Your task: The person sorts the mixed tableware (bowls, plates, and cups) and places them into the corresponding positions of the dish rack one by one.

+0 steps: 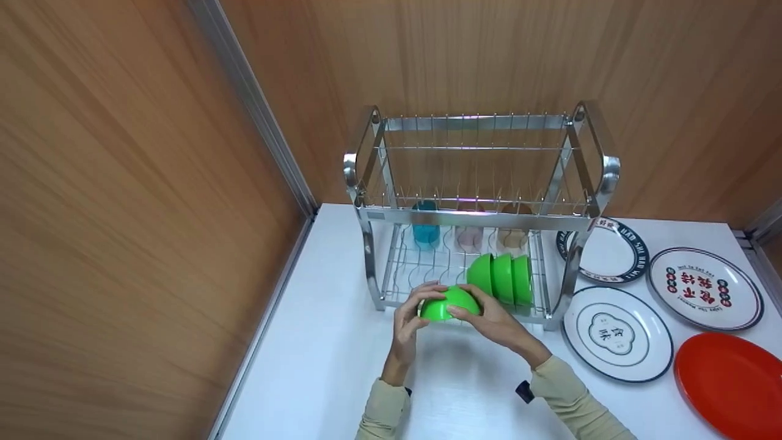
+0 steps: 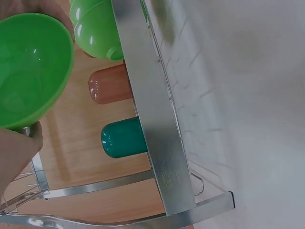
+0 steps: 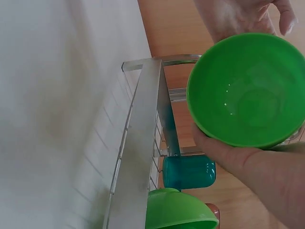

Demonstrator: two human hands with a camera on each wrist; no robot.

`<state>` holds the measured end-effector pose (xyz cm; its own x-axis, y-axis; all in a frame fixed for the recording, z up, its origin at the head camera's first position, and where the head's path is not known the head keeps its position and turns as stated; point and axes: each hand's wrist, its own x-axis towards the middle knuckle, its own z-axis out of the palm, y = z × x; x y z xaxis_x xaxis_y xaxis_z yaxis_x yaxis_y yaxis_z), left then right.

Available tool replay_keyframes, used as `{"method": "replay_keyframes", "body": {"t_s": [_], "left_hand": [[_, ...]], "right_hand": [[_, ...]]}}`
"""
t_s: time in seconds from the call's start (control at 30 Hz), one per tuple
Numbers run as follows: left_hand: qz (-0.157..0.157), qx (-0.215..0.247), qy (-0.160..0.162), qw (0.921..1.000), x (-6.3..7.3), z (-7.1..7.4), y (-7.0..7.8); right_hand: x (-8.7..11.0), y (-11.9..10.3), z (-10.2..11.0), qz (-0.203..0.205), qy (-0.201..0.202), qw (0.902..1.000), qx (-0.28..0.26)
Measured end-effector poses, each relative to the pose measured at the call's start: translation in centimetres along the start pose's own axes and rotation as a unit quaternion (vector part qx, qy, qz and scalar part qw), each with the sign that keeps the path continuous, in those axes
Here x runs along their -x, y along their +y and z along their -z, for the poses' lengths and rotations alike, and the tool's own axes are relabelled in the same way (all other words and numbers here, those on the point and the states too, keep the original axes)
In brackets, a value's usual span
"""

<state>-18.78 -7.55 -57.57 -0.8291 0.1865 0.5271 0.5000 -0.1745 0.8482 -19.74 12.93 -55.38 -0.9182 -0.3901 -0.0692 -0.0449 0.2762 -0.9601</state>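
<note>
Left hand (image 1: 410, 318) and right hand (image 1: 496, 319) both grip one green bowl (image 1: 451, 305) at front of dish rack (image 1: 476, 218). Three more bowls (image 1: 503, 278) in rack's lower tier, right side; blue cup (image 1: 426, 235) rear left; red plate (image 1: 733, 385) off rack's right.

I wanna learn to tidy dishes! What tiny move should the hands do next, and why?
Maybe turn the held bowl onto its side, because three green bowls stand sideways on the lower level of the rack, with what looks like room just left of them.
</note>
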Motion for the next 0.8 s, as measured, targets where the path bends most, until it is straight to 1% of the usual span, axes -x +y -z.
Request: {"method": "replay_keyframes", "body": {"t_s": [0.13,0.27,0.33,0.43,0.53,0.67,0.8], "left_hand": [[0.007,-0.003,0.018,0.9998,-0.2,0.3,0.1],[0.011,-0.021,0.038,0.999,-0.4,0.5,0.1],[0.014,-0.031,0.051,0.9981,-0.5,0.6,0.1],[0.021,-0.052,0.079,0.9952,-0.7,0.8,0.3],[0.029,-0.079,0.116,0.9897,-1.0,1.0,0.4],[0.032,-0.118,0.164,0.9789,-1.4,1.3,0.4],[0.035,-0.141,0.201,0.9689,-1.6,1.9,0.2]], "right_hand": [[-0.3,-0.2,-0.1,0.002,0.014,0.9995,0.027],[-0.6,-0.3,0.0,0.014,0.032,0.998,0.053],[-0.7,-0.4,0.0,0.018,0.038,0.9972,0.062],[-0.8,-0.6,0.0,0.029,0.042,0.9962,0.071],[-0.9,-0.8,0.0,0.041,0.042,0.9955,0.074],[-1.0,-0.8,0.1,0.066,0.046,0.9934,0.083],[-1.3,-0.7,0.2,0.094,0.051,0.9901,0.09]]}}
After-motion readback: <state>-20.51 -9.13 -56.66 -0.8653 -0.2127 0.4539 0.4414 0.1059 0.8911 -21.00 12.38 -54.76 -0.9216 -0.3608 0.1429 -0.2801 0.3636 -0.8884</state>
